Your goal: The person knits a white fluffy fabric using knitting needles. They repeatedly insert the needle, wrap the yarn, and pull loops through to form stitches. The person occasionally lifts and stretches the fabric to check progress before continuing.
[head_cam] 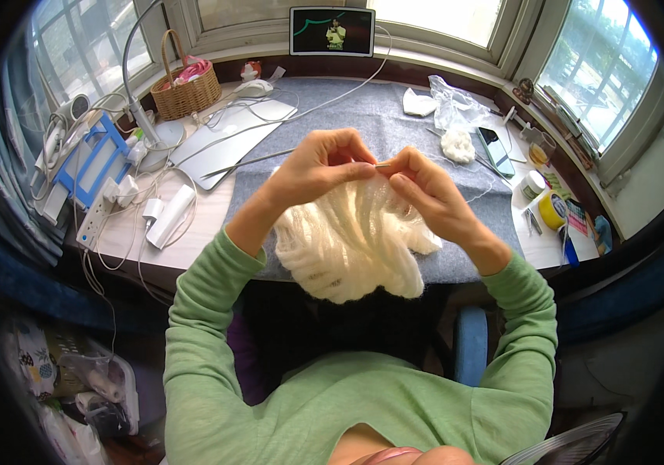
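Observation:
My left hand (320, 165) and my right hand (428, 189) meet above the desk's front part, fingertips pinched close together. From between them hangs a piece of fluffy cream knitting (343, 244), its lower end drooping past the desk edge. A long grey knitting needle (245, 164) runs out to the left from behind my left hand, and a short light tip shows between the fingertips. My right hand grips the knitting's top edge; whether it also holds a needle is hidden. A thin strand lies near a small white yarn ball (457, 145) to the right.
A grey felt mat (332, 104) covers the desk's middle. Left are a closed laptop (233, 139), a wicker basket (187, 93), a power strip (96, 218) and tangled cables. Right lie a phone (496, 152), a tape roll (551, 210) and a glass (541, 150). A tablet (332, 32) stands behind.

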### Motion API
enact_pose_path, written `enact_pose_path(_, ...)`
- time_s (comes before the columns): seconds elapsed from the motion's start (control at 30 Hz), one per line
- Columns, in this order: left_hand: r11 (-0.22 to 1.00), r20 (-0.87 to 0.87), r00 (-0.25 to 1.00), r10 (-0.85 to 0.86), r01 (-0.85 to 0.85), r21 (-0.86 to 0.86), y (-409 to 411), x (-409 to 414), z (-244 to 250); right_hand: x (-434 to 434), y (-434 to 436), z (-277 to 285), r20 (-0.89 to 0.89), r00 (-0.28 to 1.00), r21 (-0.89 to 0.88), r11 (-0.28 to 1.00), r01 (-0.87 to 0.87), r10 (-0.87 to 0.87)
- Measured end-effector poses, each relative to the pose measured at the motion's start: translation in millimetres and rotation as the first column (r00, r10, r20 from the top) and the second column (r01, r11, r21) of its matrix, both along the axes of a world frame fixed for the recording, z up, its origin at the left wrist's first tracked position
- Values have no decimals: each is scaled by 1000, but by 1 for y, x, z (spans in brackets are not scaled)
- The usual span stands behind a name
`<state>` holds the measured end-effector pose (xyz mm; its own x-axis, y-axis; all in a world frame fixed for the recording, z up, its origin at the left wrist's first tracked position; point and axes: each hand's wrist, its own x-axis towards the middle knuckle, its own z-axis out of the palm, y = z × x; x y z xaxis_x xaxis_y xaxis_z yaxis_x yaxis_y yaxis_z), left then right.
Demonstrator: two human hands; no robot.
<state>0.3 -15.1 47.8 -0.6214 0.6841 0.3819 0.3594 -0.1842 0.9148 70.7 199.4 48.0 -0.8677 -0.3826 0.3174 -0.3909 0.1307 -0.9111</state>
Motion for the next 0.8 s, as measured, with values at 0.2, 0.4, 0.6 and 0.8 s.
enact_pose_path(0.2, 930, 220, 927, -305, 241, 277, -14, -15, 8, -6, 10, 49, -116, 927, 189, 924, -332, 357)
enact_pose_path(0.4, 947, 261, 929, -263, 196, 256, 5, -24, -26, -40, 11, -5, -776, 599, 355, 922, 155, 198)
enact_pose_path(0.6, 966, 132, 984, 119, -146, 215, 21, 1, -38, -47, 10, -20, -939, 343, 158, 907, 391, 16)
enact_pose_path(0.8, 897, -55, 939, 339, -305, 321, 33, 14, -49, -47, 13, -31, -918, 365, 44, 877, 478, -153)
